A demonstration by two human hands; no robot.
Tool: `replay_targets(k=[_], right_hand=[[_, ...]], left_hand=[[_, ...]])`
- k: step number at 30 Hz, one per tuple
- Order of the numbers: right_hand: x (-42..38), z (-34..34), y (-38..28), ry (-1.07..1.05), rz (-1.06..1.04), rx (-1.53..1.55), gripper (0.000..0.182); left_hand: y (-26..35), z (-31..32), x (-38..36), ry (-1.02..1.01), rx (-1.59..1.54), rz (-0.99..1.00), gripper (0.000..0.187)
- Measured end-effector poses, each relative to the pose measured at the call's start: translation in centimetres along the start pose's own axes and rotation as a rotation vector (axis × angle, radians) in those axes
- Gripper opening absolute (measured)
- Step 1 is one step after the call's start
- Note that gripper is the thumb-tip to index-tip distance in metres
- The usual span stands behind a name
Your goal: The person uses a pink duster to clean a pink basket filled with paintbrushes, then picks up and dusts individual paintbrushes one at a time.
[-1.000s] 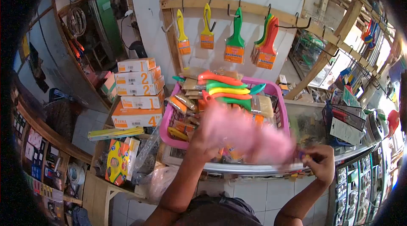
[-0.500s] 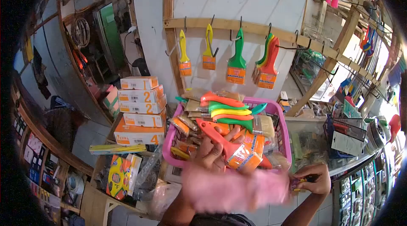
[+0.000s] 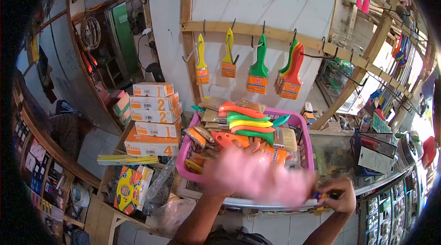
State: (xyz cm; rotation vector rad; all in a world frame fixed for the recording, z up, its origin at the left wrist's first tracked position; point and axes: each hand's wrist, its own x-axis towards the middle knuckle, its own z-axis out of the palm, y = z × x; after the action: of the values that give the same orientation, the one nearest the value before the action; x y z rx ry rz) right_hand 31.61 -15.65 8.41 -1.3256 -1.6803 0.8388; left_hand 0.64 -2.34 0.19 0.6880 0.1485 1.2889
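My right hand [image 3: 340,195] is closed around the short dark handle of a pink, fluffy-looking duster [image 3: 266,178], which is smeared by motion. The duster passes across the front of my left hand [image 3: 217,184] and hides most of its fingers. My left hand grips a red-handled paintbrush [image 3: 223,139]; only the handle's end shows clearly above the pink blur. Just behind lies a pink plastic basket [image 3: 308,146] heaped with paintbrushes [image 3: 251,123] with red, green, yellow and orange handles, several with orange wrappers.
More paintbrushes [image 3: 258,63] hang from hooks on a wooden rail [image 3: 275,32]. Stacked white and orange boxes [image 3: 151,129] stand left of the basket, near a yellow package [image 3: 128,190]. A glass counter [image 3: 334,150] holding packaged goods extends to the right.
The pink duster has swung up and over the paintbrush in my left hand, covering its orange wrapper. My right hand stays at about the same spot, its wrist slightly turned.
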Motion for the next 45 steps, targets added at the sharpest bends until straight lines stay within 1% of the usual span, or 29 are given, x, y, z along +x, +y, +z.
replay_targets(k=[1,2,3,4,6,7,10,11,14,15,17,19,20,22,23,26,27,28,30,32,34,35,37,38,39,41,43,44,45], right_hand=[[0.0,-0.4,0.2,-0.101,-0.085,0.061,0.038],[0.0,-0.6,0.3,-0.203,-0.168,0.123,0.038],[0.0,-0.8,0.0,-0.198,-0.165,0.085,0.036],[0.0,-0.7,0.1,-0.074,-0.081,0.028,0.035],[-0.1,0.0,0.3,0.174,0.090,-0.086,0.035],[0.2,0.1,0.2,0.167,0.048,-0.123,0.036],[-0.2,-0.4,-1.0,-0.173,-0.118,0.059,0.036],[0.0,-0.6,-0.8,-0.233,-0.241,0.015,0.035],[-0.2,0.2,0.2,0.096,-0.073,0.027,0.034],[0.1,0.4,0.0,0.186,-0.023,-0.127,0.034],[-0.3,0.0,-0.5,0.022,-0.068,-0.093,0.035],[-0.4,-0.4,-0.5,-0.157,-0.189,0.007,0.035],[-0.5,-0.6,-0.3,-0.125,-0.179,0.002,0.035],[-0.7,-0.6,-0.3,-0.059,-0.152,-0.009,0.035],[-0.8,-0.3,-0.6,0.080,0.014,-0.042,0.033],[-0.4,0.0,-0.4,0.096,-0.023,-0.133,0.032],[-0.4,-0.5,-0.3,-0.052,-0.117,-0.111,0.033],[-0.3,-0.7,-0.4,-0.098,-0.140,-0.052,0.033],[-0.4,-0.9,-0.4,-0.191,-0.180,0.068,0.034],[-0.1,-0.6,-0.6,-0.013,-0.116,-0.062,0.036],[0.1,0.5,-1.0,0.205,0.034,-0.086,0.035],[-0.2,-0.1,-0.8,0.110,0.012,-0.126,0.035],[0.1,-0.6,-0.9,-0.101,-0.131,-0.018,0.033],[0.2,-0.8,-0.9,-0.209,-0.199,0.040,0.032],[0.2,-1.0,-0.5,-0.214,-0.211,0.022,0.029],[0.6,-0.9,1.3,0.042,-0.145,-0.066,0.028],[1.4,0.7,0.1,0.349,-0.005,-0.051,0.029],[1.3,0.8,0.2,0.339,-0.002,-0.040,0.029],[1.0,0.9,0.4,0.330,0.000,-0.029,0.030]], left_hand=[[0.2,0.7,0.2,-0.041,-0.015,0.011,0.042],[0.4,-0.5,0.8,-0.196,0.026,-0.012,0.058],[0.6,-0.1,0.7,-0.151,0.007,-0.023,0.052],[0.7,0.1,0.4,-0.105,-0.012,-0.035,0.046],[0.4,-0.3,0.3,-0.036,0.192,0.006,0.046],[0.4,-0.8,0.2,-0.013,0.132,-0.016,0.044],[0.7,0.6,0.2,-0.203,0.033,0.018,0.046],[0.3,0.1,0.4,-0.203,0.042,0.036,0.035],[0.9,-2.3,-0.6,-0.138,1.091,0.247,0.027],[1.0,-1.8,-0.5,-0.140,1.046,0.240,0.027],[1.2,-1.0,-0.3,-0.145,0.957,0.227,0.029],[0.4,0.4,0.5,-0.193,0.038,0.038,0.041],[0.5,0.0,0.4,-0.180,0.027,-0.010,0.052],[0.4,0.0,0.6,-0.217,0.009,0.009,0.052],[0.4,-0.2,0.3,-0.166,0.118,0.016,0.050],[0.4,-0.7,0.1,-0.136,0.228,0.020,0.045],[0.6,-0.6,0.6,-0.205,0.121,0.009,0.043],[0.8,-0.2,1.1,-0.272,0.014,-0.003,0.042],[1.0,0.1,0.1,-0.128,-0.038,-0.079,0.047],[0.2,-0.9,-0.3,-0.053,-0.174,-0.135,0.045],[-0.3,-2.1,-0.3,0.031,0.230,0.040,0.041],[-0.5,-3.2,-0.2,0.076,0.509,0.146,0.040],[1.6,0.5,0.3,-0.214,0.081,-0.039,0.048],[1.7,0.5,0.2,-0.172,0.099,-0.073,0.051],[2.0,1.1,0.0,-0.143,0.090,-0.080,0.051],[1.1,0.1,-0.5,-0.065,-0.022,-0.083,0.050],[2.1,-0.3,-0.5,-0.103,0.110,-0.175,0.047],[2.0,0.4,0.0,-0.224,-0.028,-0.152,0.045],[2.1,0.4,-0.4,-0.154,0.026,-0.171,0.045]])
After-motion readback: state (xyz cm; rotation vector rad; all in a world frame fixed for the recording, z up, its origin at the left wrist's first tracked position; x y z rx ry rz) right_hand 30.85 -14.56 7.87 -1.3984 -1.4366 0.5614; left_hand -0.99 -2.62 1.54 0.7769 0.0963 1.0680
